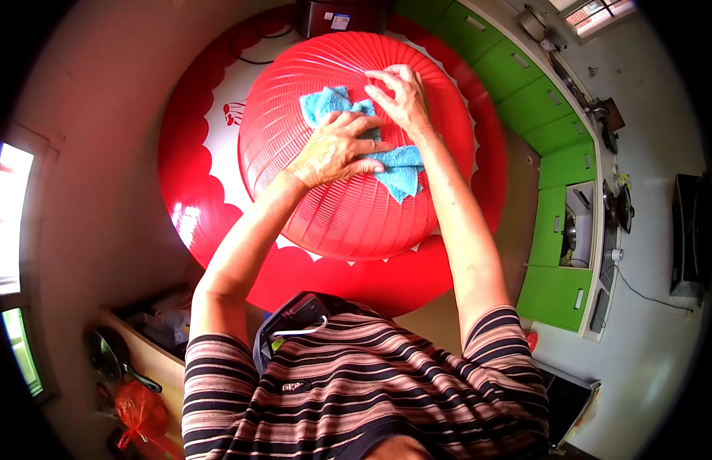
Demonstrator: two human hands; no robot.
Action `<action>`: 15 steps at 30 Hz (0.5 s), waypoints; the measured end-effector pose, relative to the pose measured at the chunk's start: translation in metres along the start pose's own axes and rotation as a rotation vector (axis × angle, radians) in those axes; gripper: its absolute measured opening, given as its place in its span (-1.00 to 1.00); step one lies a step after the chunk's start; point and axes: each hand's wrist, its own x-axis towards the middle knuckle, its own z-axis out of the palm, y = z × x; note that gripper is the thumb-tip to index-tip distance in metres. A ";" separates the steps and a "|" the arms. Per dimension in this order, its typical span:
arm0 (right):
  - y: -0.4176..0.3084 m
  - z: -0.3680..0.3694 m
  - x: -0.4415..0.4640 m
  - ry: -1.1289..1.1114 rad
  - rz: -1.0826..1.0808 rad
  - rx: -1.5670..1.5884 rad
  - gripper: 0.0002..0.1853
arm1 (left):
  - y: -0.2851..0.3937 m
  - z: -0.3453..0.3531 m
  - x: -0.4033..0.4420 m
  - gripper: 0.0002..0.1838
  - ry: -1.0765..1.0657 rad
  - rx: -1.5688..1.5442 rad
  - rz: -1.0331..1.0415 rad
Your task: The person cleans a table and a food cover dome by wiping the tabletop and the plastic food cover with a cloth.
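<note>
A large red ribbed dome (294,207), like a plastic food cover, sits on a round red-and-white tabletop (356,284). My left hand (337,149) presses a bunched light-blue cloth (402,180) onto the dome's upper surface, fingers curled over it. Cloth ends stick out above and to the right of that hand. Just beyond it, my right hand (402,100) rests on the dome near the top, its fingers apart and no cloth in them. The dome hides whatever lies beneath it.
A dark appliance (344,17) stands at the table's far edge with a black cable beside it. Green cabinets (551,295) and a counter line the right side. At lower left are a wooden cabinet (141,345), a pan (108,354) and a red plastic bag (141,410).
</note>
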 end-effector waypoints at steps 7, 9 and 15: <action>0.005 0.007 -0.005 0.007 -0.013 0.021 -0.72 | -0.003 -0.019 -0.028 -0.61 0.037 0.167 -0.325; 0.006 0.007 -0.006 -0.004 0.007 0.039 -0.72 | -0.030 -0.012 -0.016 -0.53 0.172 0.249 -0.484; 0.009 0.012 -0.012 0.027 0.033 0.008 -0.63 | -0.102 0.008 0.047 -0.50 0.318 0.407 -0.512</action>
